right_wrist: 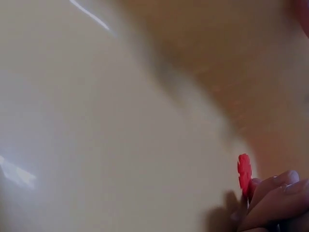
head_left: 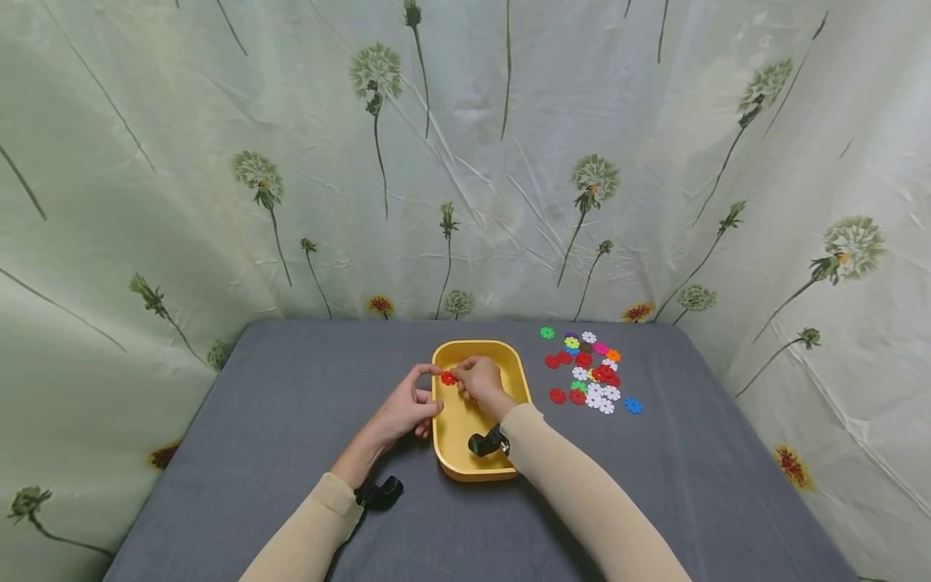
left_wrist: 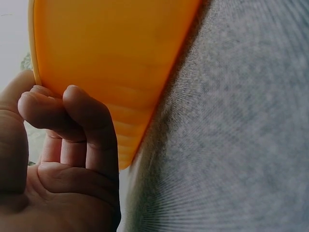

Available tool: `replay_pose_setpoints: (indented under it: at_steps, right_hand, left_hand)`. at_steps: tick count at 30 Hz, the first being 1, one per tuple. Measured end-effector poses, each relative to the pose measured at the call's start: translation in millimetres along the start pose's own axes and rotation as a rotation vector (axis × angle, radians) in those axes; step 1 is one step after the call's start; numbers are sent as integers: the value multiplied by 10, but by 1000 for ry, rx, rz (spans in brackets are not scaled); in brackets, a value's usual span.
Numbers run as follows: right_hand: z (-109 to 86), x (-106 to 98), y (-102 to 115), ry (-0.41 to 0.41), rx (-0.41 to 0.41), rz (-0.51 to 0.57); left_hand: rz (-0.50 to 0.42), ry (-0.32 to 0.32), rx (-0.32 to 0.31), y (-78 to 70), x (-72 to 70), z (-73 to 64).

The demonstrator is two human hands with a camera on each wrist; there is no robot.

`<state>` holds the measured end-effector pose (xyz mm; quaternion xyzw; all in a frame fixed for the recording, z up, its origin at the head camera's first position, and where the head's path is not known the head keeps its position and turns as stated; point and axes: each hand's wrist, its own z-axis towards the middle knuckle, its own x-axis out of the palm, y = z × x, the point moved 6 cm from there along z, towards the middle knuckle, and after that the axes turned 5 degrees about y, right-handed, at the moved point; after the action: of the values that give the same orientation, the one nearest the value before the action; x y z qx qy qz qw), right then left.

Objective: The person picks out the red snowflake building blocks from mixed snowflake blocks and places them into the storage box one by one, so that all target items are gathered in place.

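Note:
A yellow plastic tray (head_left: 465, 346) with rounded corners stands on the grey cloth. My left hand (head_left: 409, 408) holds its left side, thumb over the rim and other fingers curled against the outer wall, which the left wrist view shows as an orange surface (left_wrist: 120, 48). Inside the tray, my right hand (head_left: 480, 378) pinches a red notched plastic disc (right_wrist: 244, 173) between thumb and fingertips. The disc is held on edge in the right wrist view, close to the tray's left inner wall. My left index fingertip lies near it at the rim.
To the right of the tray several flower-shaped discs lie scattered and overlapping, among them white discs (head_left: 595, 396), a green disc (head_left: 547, 332) and a blue disc (head_left: 634, 406). A dandelion-patterned curtain (head_left: 509, 186) hangs behind the grey table (head_left: 313, 380).

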<state>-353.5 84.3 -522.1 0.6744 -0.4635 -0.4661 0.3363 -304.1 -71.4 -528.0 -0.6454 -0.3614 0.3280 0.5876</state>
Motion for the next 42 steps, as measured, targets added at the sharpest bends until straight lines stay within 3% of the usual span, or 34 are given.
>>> replay_pose_setpoints:
  at_steps: [8,19,24,29,37,42]
  right_hand:
    - [-22,-15,73,29,-29,65]
    - [-197,-192,378,165,-86,233]
    - [-313,-445,528,179,-129,263]
    - [-413,-796,541,162,-163,305]
    - [-367,-1317,309,151,-288,417]
    - [-263,-1561,40,92,-240,381]
  left_hand:
    - [4,-14,9,0,-2,12]
    - [5,-24,-10,4,0,21]
    - [-1,-25,-10,7,2,20]
    - [20,-31,0,1,6,16]
    - [50,-54,0,2,1,-5]
    - [40,-49,-3,11,-5,-7]
